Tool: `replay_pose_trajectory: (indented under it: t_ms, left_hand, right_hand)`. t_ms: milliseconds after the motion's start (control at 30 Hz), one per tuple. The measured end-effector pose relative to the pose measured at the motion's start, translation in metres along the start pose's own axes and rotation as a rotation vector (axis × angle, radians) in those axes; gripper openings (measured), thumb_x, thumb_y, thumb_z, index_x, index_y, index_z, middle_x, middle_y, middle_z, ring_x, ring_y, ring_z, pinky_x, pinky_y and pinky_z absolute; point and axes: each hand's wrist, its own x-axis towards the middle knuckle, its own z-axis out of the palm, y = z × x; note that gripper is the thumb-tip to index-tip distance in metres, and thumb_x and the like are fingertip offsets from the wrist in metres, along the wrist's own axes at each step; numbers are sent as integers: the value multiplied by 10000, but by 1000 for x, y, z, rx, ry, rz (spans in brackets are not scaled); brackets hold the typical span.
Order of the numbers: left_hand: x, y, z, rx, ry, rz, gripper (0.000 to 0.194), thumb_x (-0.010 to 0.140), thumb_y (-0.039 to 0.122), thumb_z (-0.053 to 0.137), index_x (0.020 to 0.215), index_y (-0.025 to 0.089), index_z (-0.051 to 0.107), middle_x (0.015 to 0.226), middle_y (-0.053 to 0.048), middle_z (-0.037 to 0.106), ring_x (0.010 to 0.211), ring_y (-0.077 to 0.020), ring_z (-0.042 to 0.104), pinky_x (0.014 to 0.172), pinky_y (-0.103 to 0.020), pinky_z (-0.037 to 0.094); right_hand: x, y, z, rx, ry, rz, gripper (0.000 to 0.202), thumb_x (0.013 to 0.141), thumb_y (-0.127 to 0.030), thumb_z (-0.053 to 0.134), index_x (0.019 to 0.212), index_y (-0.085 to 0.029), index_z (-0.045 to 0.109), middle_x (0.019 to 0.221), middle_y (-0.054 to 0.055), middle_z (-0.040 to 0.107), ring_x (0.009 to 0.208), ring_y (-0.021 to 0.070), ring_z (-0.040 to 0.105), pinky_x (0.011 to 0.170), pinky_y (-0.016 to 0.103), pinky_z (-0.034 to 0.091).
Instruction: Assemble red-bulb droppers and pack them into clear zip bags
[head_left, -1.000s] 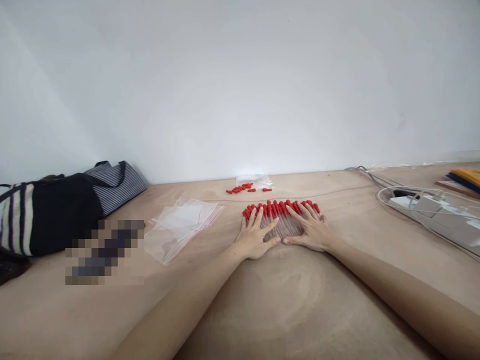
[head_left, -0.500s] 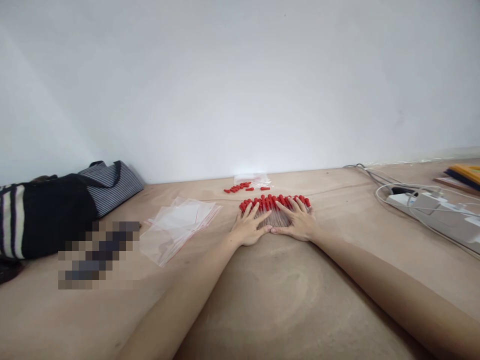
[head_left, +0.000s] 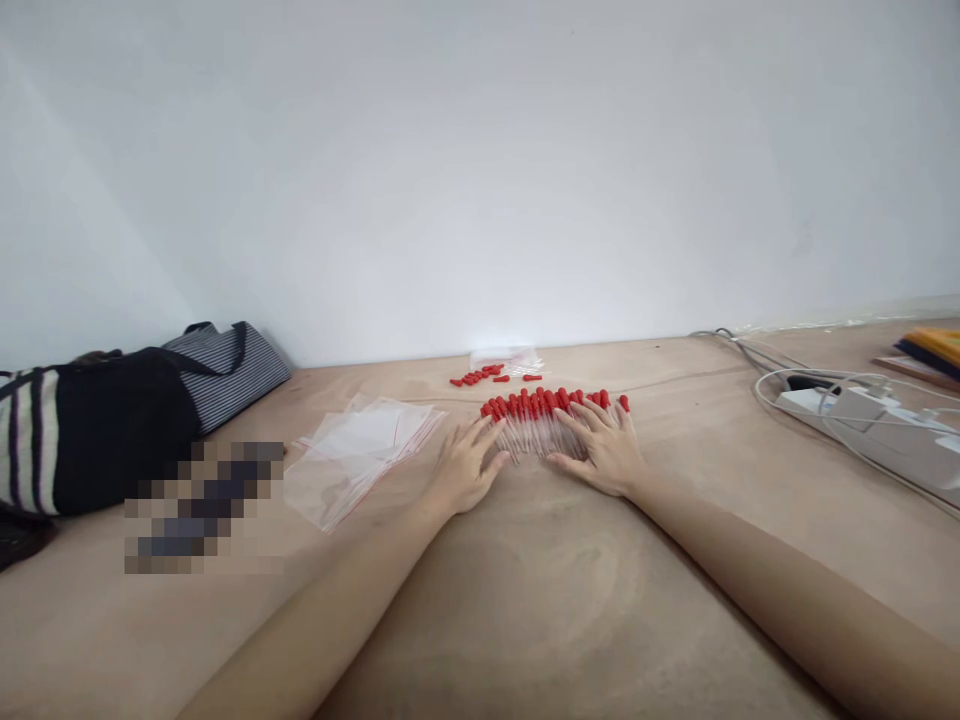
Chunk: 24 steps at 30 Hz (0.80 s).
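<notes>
Our left hand [head_left: 466, 470] rests open at the left end of the red-topped droppers [head_left: 550, 400] on the worktop [head_left: 525, 620]; our right hand [head_left: 609, 455], fingers spread, hides part of their right side. Loose red bulbs [head_left: 502, 379] lie beyond, clear bags [head_left: 360, 450] left, a power strip [head_left: 870, 425] right.

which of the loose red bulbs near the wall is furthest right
The red bulb right of the other single bulb; the rest bunch further left.

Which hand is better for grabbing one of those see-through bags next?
Probably the left hand: it's nearer the clear bags. The right hand is farther, spread over the red-topped tubes.
</notes>
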Motion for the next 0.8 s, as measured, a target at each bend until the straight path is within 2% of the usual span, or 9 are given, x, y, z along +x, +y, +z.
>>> replay_pose_trajectory:
  t_ms: [67,167,267,300,367,433,533,667,800]
  left_hand:
    - [-15,-13,-12,95,86,-36,386,880,352,323,1206,209,471,1220,-60,517,1206,-206,360,1034,-416,196]
    - [-34,-38,-30,277,130,-208,344,851,313,364,1102,182,560,1173,-84,554,1179,-235,391,1039,-431,160]
    - [-44,-64,-43,387,54,-458,393,856,311,339,1176,150,502,1252,-107,488,1236,-258,315,1031,-447,161]
    - [-45,-71,-46,384,-9,-550,407,863,307,321,1196,139,482,1277,-116,461,1240,-266,310,1014,-448,201]
    - [-45,-84,-50,363,-80,-616,411,863,307,315,1175,118,502,1243,-135,494,1181,-272,400,946,-417,319]
    - [-44,-92,-53,343,-129,-632,405,855,314,329,1150,120,527,1171,-133,557,1073,-263,510,854,-362,405]
    - [-40,-98,-58,340,-192,-639,359,830,339,381,1063,174,599,1028,-107,643,933,-269,591,755,-332,445]
    - [-34,-100,-61,383,-237,-608,288,816,277,407,881,194,674,869,-121,678,838,-290,614,694,-340,440]
    - [-32,-102,-58,439,-219,-531,283,812,182,381,836,146,660,869,-154,658,837,-313,602,667,-363,431]
  right_hand:
    - [-6,-5,-5,61,-20,-55,647,760,-637,347,1254,-226,431,1243,96,477,1185,263,352,982,490,206]
    - [-15,-13,-13,140,-45,-129,619,768,-603,381,1236,-205,454,1233,95,484,1173,244,369,957,425,285]
    - [-23,-17,-18,153,11,-117,509,792,-537,398,1183,-229,506,1201,83,512,1152,249,393,962,449,261]
    - [-24,-16,-18,151,41,-90,461,802,-508,400,1153,-239,530,1181,78,526,1137,251,408,963,462,248]
    - [-25,-10,-16,155,90,-15,384,813,-459,405,1078,-243,578,1125,73,559,1090,251,444,945,465,261]
    - [-24,-3,-12,174,111,62,345,810,-435,417,1007,-227,610,1060,76,582,1034,246,477,902,444,312]
    - [-21,5,-5,205,114,120,319,800,-412,434,943,-202,628,1008,84,583,990,243,491,848,414,364]
    - [-19,3,-3,222,91,72,294,792,-386,450,933,-200,629,1008,88,564,976,244,485,838,418,372]
    - [-19,-4,-7,217,69,10,268,789,-360,463,946,-216,625,1019,85,556,973,248,478,845,440,360]
